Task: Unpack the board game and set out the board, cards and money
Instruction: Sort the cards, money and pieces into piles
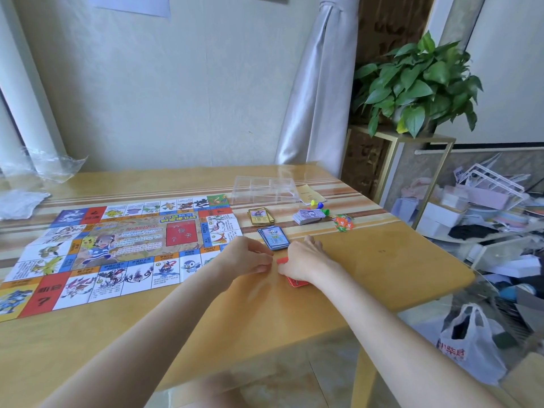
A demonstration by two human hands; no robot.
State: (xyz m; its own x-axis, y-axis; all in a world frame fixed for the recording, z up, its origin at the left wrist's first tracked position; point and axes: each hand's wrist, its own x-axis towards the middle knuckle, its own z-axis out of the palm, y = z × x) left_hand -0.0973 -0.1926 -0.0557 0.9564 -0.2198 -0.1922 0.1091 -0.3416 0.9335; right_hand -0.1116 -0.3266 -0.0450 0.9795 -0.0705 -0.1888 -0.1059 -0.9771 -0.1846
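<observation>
a home: curtain (pixel 312 83), potted plant (pixel 418 81), wooden table (pixel 382 254).

A leafy green potted plant (pixel 418 86) stands far right on a gold-framed stand (pixel 394 148). Crumpled clear plastic wrap (pixel 44 166) lies far left on the wooden counter (pixel 382 260); a white plastic bag (pixel 471 346) sits near right on the floor.

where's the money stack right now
In the head view, the money stack lies on the table's far right, right of the yellow cards, just before the coloured pawns.

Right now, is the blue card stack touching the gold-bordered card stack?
Apart. The head view shows bare table between the blue card stack and the gold-bordered card stack.
</observation>
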